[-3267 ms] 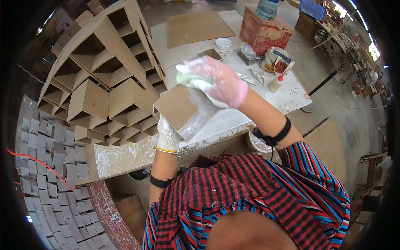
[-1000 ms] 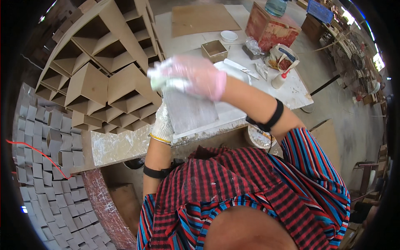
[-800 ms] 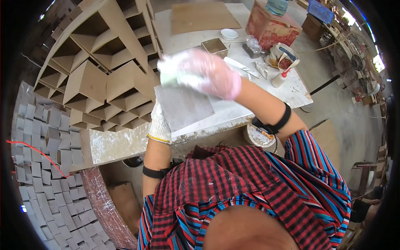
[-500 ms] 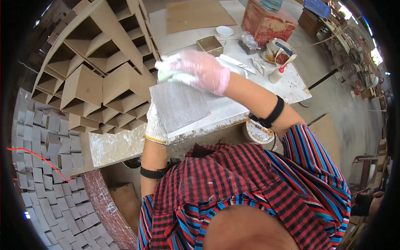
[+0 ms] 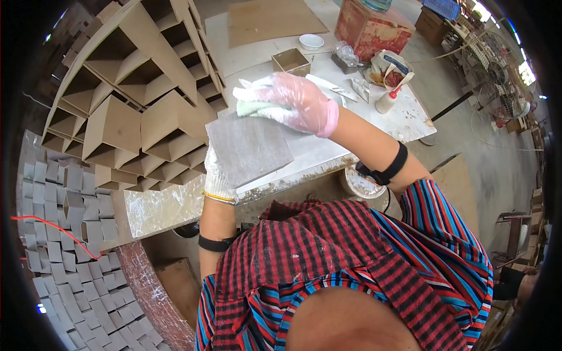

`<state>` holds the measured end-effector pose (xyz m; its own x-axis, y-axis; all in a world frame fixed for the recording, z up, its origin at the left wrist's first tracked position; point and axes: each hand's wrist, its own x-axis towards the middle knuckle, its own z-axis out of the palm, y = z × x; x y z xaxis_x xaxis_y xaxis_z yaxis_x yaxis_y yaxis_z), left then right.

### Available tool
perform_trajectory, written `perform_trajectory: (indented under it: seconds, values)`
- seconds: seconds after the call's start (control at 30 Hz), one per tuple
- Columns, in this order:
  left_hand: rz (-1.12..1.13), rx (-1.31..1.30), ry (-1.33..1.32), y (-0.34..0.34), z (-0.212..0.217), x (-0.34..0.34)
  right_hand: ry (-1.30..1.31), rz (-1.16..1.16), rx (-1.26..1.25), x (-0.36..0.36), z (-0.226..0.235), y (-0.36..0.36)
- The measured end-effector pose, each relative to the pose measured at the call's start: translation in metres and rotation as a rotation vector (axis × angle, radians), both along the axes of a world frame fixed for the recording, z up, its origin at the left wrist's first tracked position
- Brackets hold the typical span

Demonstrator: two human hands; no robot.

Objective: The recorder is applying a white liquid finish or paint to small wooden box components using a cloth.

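Note:
My left hand (image 5: 218,180), in a white knit glove, grips a grey square piece (image 5: 249,150) by its left side. Its fingers are mostly hidden by the piece, whose smooth flat face is turned up and streaked. In a see-through plastic glove with a pink cuff, my right hand (image 5: 300,102) is closed on a pale green pad (image 5: 255,109); whether it is sponge or cloth I cannot tell. The pad is at the piece's far edge. Beneath both hands lies a white-smeared worktable (image 5: 319,153).
A stack of brown open boxes (image 5: 111,128) rises on the left, above rows of grey boxes (image 5: 88,275). On the table are a small open box (image 5: 291,61), a white bowl (image 5: 311,42), a red-capped bottle (image 5: 386,103) and a red-stained carton (image 5: 374,29). A bucket (image 5: 362,183) stands below.
My right hand has moved a little to the right with the green pad. The grey piece has shifted slightly left in the picture, still in my left hand.

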<state>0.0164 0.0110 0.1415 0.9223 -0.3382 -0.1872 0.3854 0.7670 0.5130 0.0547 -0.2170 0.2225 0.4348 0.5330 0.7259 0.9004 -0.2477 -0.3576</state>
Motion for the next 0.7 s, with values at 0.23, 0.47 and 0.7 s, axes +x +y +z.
perform_trajectory:
  seconds: [0.23,0.47,0.7]
  values:
    - [0.11,0.072,0.044,0.001,0.009,0.002,0.13,0.245,-0.406,-0.068,0.013,-0.016]
    - [0.069,0.198,0.109,-0.008,0.015,0.009,0.045,0.26,-0.376,-0.052,0.02,-0.002]
    - [0.016,0.282,0.068,-0.028,0.034,-0.018,-0.016,0.096,-0.064,0.032,0.005,0.002]
